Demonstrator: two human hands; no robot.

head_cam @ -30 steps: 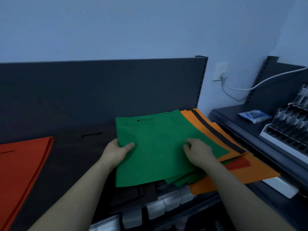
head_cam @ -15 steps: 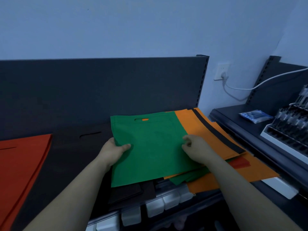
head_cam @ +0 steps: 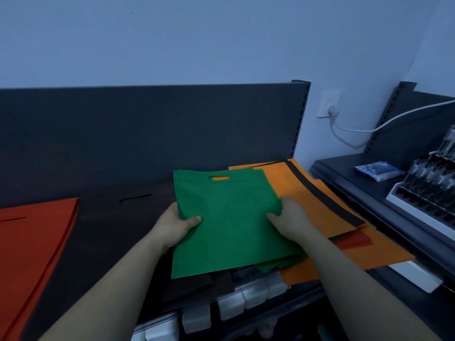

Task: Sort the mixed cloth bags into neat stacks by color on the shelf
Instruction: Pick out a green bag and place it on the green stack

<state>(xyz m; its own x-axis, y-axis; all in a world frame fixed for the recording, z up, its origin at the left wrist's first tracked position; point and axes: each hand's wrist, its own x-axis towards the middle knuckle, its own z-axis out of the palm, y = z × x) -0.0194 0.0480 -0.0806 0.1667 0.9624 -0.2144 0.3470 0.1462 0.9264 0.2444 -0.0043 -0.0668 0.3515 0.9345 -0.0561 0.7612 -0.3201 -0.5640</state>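
A green cloth bag point(head_cam: 229, 222) with a cut-out handle lies on top of a mixed pile on the dark shelf point(head_cam: 105, 242). My left hand point(head_cam: 176, 225) grips its left edge, thumb on top. My right hand point(head_cam: 289, 221) pinches its right edge. Beneath it lie orange bags point(head_cam: 307, 193), a black bag strip point(head_cam: 322, 195), a red bag point(head_cam: 354, 241) and more green edges. A black bag stack point(head_cam: 128, 217) sits left of the pile. A red-orange stack point(head_cam: 32, 247) lies at the far left.
The shelf's dark back panel point(head_cam: 147, 134) rises behind the bags. White price-tag holders point(head_cam: 229, 306) line the front edge. To the right stands another shelf with a blue packet point(head_cam: 379, 169), a white rack of dark items point(head_cam: 428, 193), a wall socket point(head_cam: 328, 105) and cable.
The green bag has slid left and straightened, uncovering more of the orange bags. Both hands shifted with it, and the right hand now holds its right edge.
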